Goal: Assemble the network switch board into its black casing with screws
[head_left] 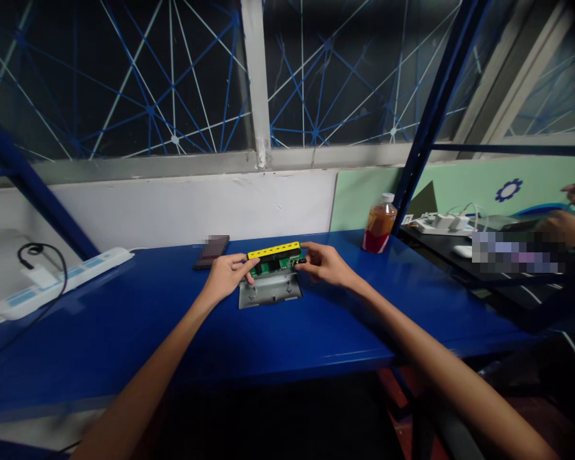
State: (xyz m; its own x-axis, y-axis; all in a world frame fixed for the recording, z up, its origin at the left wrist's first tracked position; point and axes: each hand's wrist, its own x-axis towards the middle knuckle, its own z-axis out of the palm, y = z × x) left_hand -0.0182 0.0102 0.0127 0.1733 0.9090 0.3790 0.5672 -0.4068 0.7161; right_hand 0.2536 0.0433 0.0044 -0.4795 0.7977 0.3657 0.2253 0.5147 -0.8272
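Observation:
A green circuit board (285, 262) with a yellow strip (274, 250) of small dark openings along its top edge is held up in front of me. The fingers of my left hand (227, 276) are closed on its left end. At the right end my right hand (326, 263) grips it too, index finger by the yellow strip and thumb lower down near a small black part. Directly beneath, a grey casing half (273, 295) lies on the blue table with its inner side up. Whether the board touches the casing I cannot tell.
A dark phone-like slab (211, 252) lies behind my left hand. On the left is a white power strip (67, 281) with a plugged-in cable. A drink bottle (380, 223) stands at the back right. Another person's hand (568, 227) shows at a black desk on the far right.

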